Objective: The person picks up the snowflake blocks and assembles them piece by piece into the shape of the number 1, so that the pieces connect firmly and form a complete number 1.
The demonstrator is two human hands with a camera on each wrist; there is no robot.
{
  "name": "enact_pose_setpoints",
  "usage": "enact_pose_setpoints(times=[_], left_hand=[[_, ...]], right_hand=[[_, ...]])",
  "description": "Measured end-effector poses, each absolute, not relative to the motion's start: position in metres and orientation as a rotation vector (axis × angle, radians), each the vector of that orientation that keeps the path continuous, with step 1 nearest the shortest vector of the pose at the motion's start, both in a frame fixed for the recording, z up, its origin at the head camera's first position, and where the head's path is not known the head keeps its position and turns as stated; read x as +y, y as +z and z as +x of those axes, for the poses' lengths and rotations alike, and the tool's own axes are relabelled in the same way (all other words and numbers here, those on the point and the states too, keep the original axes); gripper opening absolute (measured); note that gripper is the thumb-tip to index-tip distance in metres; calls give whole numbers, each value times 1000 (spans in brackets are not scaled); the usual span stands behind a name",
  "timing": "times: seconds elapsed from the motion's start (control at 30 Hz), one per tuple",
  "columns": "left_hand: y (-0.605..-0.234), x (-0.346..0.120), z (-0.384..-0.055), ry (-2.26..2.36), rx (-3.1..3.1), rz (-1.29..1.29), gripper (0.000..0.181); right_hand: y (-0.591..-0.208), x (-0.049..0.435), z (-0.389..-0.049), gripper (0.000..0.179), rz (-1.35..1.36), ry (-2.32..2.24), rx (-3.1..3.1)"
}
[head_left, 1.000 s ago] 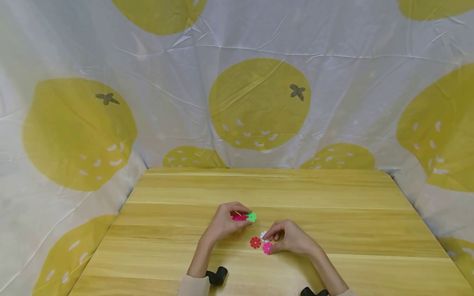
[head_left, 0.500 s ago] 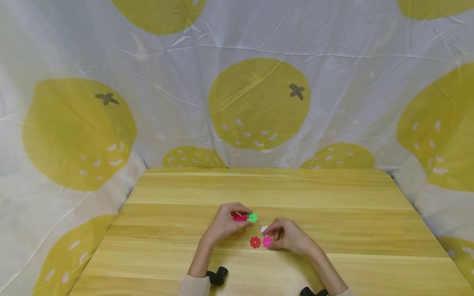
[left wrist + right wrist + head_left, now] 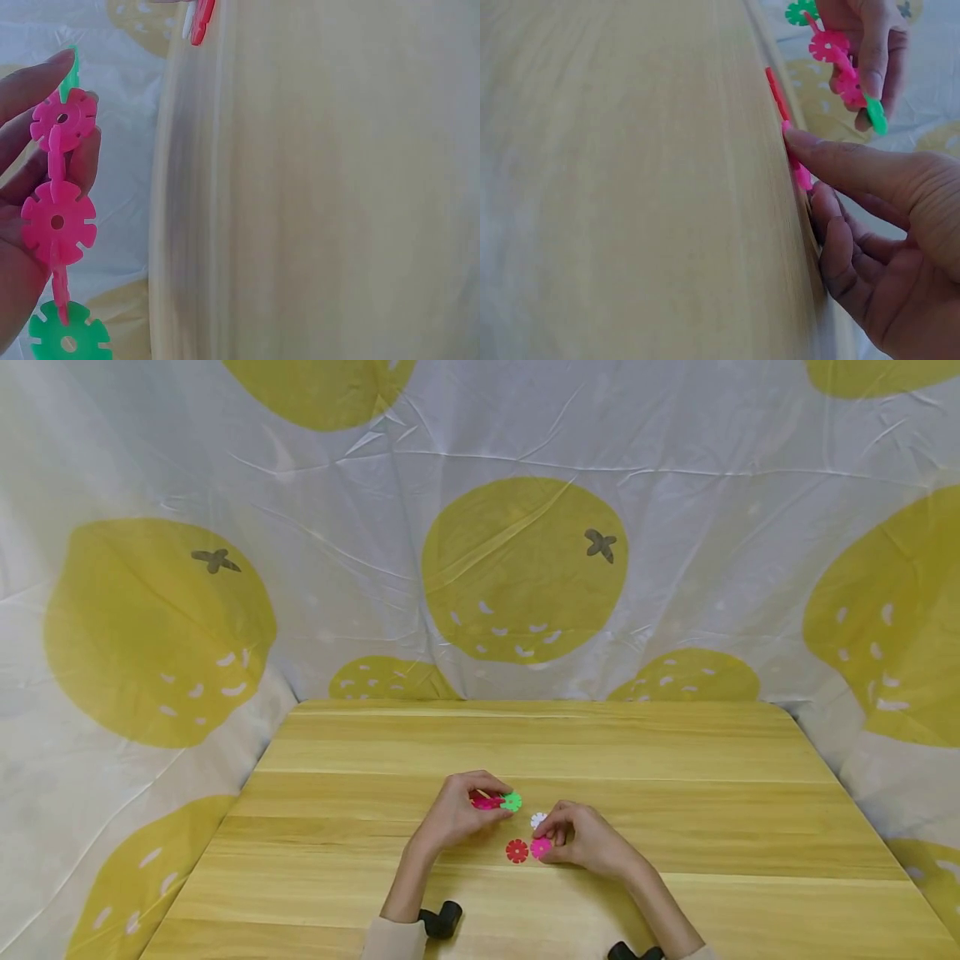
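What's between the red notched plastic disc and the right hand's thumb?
A pink notched plastic disc lies between the red disc and the right hand's thumb; the head view shows it.

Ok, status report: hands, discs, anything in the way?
Left hand holds disc chain. Right hand touches pink disc. Red disc and white disc close by. No obstruction visible.
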State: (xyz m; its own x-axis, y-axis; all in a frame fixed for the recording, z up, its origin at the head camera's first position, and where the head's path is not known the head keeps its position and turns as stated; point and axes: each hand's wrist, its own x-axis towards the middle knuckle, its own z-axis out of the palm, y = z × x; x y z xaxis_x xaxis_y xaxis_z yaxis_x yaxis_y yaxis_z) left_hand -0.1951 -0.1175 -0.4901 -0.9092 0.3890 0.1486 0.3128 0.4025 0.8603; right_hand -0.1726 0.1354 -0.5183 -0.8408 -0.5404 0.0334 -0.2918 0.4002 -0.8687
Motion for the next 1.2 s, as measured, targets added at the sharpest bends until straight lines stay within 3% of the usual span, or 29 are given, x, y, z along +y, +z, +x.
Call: enact_pose_setpoints(times=[0.27,0.53,0.8,1.2], left_hand=[[-490,-117,-195,1561,2507,677,21],[-490,-115,-194,1524,2511,716,20],[-489,-114,-194,1489,2495,729,24],[-487,-112,-193,1462,2480,759,21]], right_hand=[[-517,134,-173,21,-657,-1429,2420],[-518,137,-175,18,-545,-1731,2137],[-513,136,-177,23,-497,-1799,2327],[-515,135,-177,27,-556,-1926,2253]])
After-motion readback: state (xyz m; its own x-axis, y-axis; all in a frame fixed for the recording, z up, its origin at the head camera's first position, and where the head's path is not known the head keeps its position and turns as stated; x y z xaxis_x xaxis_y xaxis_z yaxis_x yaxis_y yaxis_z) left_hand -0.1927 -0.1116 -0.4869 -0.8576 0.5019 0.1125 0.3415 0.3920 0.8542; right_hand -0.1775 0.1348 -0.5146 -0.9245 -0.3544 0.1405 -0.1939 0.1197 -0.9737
